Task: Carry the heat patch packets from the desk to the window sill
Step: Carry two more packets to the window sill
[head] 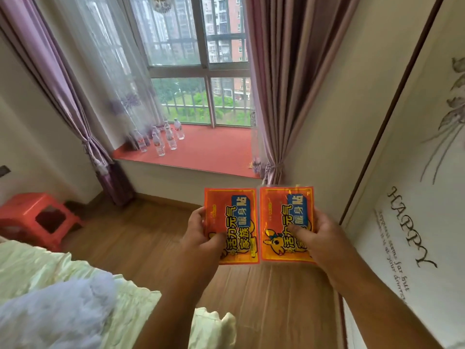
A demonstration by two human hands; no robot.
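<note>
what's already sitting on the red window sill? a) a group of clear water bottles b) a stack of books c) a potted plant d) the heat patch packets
a: a group of clear water bottles stands at the left end of the red window sill, while the left hand and right hand each hold a heat patch packet over the floor.

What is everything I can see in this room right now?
heat patch packets: two, orange and yellow, held side by side above the floor, one per hand
window sill: one, red, below the window
water bottles: several, clear, standing at the sill's left end
curtains: purple, tied back on both sides
plastic stool: one, red, on the floor at left
bedding: pale green, lower left
wardrobe door: white, printed "HAPPY", at right
left hand: grips the left packet
right hand: grips the right packet
</note>
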